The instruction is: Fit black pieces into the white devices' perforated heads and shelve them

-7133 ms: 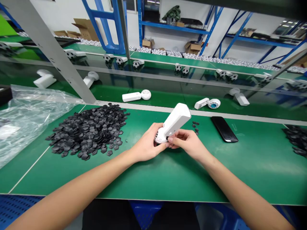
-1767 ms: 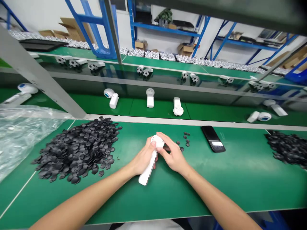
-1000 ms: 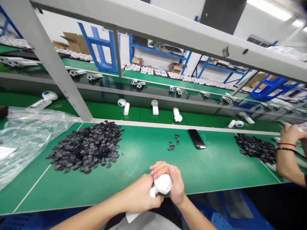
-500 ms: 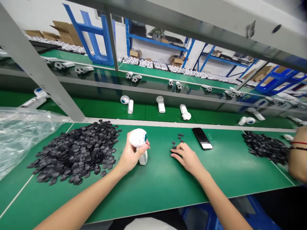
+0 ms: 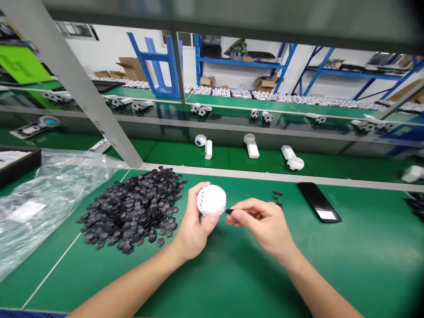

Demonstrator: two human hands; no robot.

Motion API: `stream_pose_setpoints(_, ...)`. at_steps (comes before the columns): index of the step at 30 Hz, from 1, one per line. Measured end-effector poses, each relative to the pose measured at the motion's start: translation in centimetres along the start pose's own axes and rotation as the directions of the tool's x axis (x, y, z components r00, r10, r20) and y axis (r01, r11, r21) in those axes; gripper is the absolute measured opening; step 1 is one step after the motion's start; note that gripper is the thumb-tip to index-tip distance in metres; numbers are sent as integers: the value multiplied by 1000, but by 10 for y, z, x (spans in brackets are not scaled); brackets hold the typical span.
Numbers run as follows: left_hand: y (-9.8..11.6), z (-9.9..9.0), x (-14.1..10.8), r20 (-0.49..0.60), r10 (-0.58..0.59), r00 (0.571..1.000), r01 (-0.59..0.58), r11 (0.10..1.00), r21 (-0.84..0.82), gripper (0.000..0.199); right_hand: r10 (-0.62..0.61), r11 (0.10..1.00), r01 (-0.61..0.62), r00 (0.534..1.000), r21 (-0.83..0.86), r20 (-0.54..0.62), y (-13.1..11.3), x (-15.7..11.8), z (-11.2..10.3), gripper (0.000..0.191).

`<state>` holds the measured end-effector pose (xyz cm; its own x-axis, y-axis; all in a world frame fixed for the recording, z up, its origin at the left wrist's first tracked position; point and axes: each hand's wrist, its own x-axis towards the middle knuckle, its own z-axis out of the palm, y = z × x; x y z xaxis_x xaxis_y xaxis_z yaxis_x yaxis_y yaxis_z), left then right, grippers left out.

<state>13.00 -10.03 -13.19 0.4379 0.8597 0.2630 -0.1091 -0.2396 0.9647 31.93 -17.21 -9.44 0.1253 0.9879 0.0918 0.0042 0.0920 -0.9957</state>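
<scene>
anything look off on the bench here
A few small black pieces sit apart from the main pile, near the phone on the green mat. They look like strays, though they may have been set aside on purpose.

Bright, even light, seemingly from overhead — only soft shadows lie under the left hand [image 5: 194,221] and right hand [image 5: 265,225]. Glare streaks the plastic bag [image 5: 56,190] at left and the glossy shelf panel [image 5: 232,117]; the lens bows the frame's edges, and the grey beam [image 5: 212,11] along the top blurs dark.

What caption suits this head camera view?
Left hand holds a round white vented casing; right hand pinches a small black piece.
</scene>
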Motion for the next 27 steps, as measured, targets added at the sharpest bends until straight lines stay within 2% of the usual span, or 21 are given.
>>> stream_pose_setpoints(2,-2,1,-6,40,32,999,-36,996,82,67,28,998,-28,1000,55,9,4,-5,6,15)
stream_pose_setpoints(5,-5,5,-11,72,28,997,-36,993,114,70,10,999,-10,1000,51,0,8,-11,10,12)
stream_pose_setpoints(11,-7,13,-9,88,59,994,-71,987,147,91,-52,989,23,980,-147,-193,1,-21,18,14)
stream_pose_setpoints(14,-7,16,-6,119,43,992,-63,984,169,96,-48,980,14,985,-198,-168,-2,-20,13,20)
stream_pose_setpoints(17,-7,16,-2,143,22,989,-56,970,238,94,-32,978,-7,983,-211,-183,-4,-15,8,24)
stream_pose_setpoints(19,-6,15,1,167,17,986,-60,965,256,90,-48,982,7,975,-187,-216,-6,-13,6,25)
stream_pose_setpoints(22,-4,14,5,201,8,979,-60,966,251,86,13,995,-32,982,-97,-189,-8,-12,5,52)
stream_pose_setpoints(23,-4,13,6,209,3,978,-56,967,249,85,48,996,-60,985,-68,-164,-8,-13,5,56)
stream_pose_setpoints(27,-3,13,8,216,-24,976,-29,971,238,84,92,995,-96,988,-33,-121,-6,-12,1,54)
